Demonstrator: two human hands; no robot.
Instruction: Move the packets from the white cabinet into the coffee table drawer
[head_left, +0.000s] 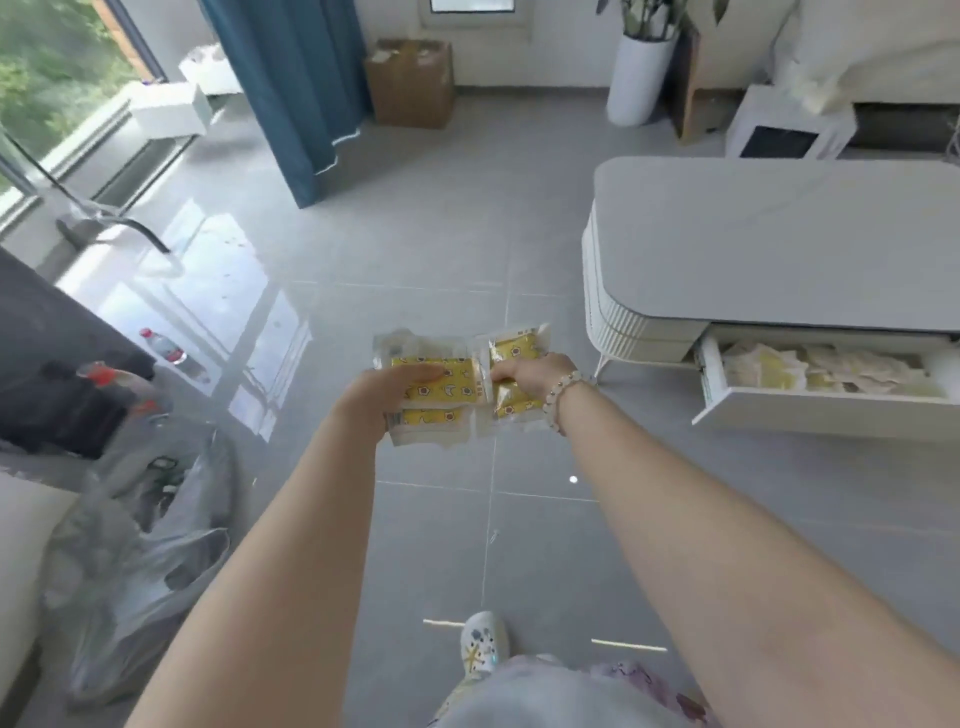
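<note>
Packets (441, 387) with yellow star-print labels are in both my hands, held out over the grey tiled floor (415, 249). My left hand (376, 397) grips a stack, thumb laid across the top one. My right hand (524, 376), a bead bracelet (563, 397) on its wrist, pinches a second bunch (514, 347) that touches the stack. Off to my right the coffee table (779, 228) has its drawer (815, 410) open, with more packets (831, 366) lying inside. A clear plastic bag (156, 561) sits on the floor at my left.
</note>
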